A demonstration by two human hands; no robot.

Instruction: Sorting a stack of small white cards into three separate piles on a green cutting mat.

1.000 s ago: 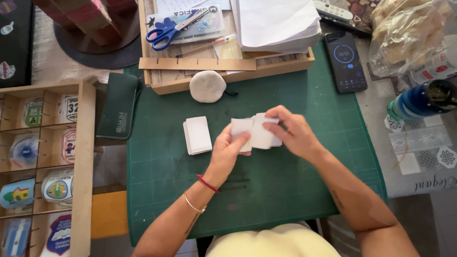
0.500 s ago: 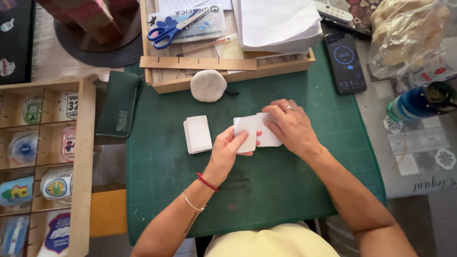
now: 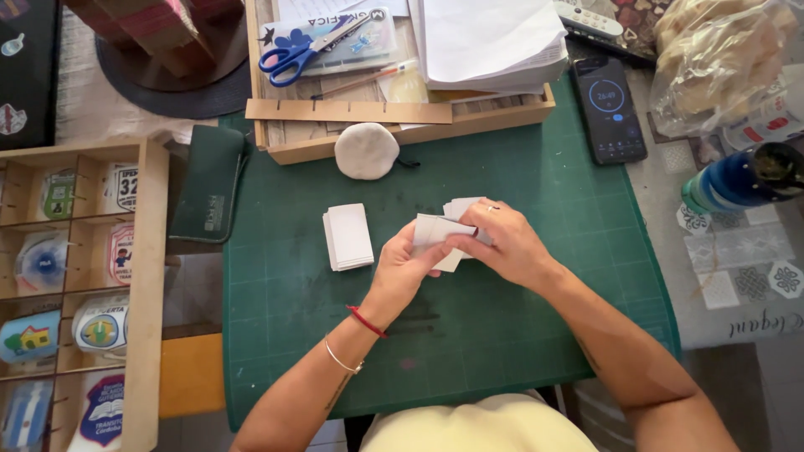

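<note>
At the middle of a dark green cutting mat [image 3: 519, 351], seen from above, two bare hands meet over a small fan of white paper cards [image 3: 440, 230]. The left hand [image 3: 404, 266], with a red cord and a thin silver bangle at the wrist, grips the cards from below, thumb pressed on top. The right hand [image 3: 502, 243], wearing a ring, closes its fingers over the upper right edge of the same cards, so both hands are grasping them just above the mat. Just to the left of the hands, lying flat on the mat and apart from them, is a neat stack of white cards [image 3: 348, 237]. Farther up, at the mat's top edge, a round white pouch [image 3: 367, 151] rests against a shallow wooden tray [image 3: 402, 134]. Inside the tray lie blue-handled scissors [image 3: 297, 57], a clear plastic packet, a pencil and a thick pile of white paper [image 3: 490, 42]. To the right of the tray a black smartphone [image 3: 609, 109] lies face up with its screen lit. Beyond the mat's right edge sits a blue bottle [image 3: 737, 180] on its side and, above it, a clear plastic bag [image 3: 720, 59] of pale contents. On the left, a dark green case [image 3: 209, 194] overlaps the mat's corner, next to a wooden compartment box [image 3: 151, 285] holding rolls of colourful stickers
</note>
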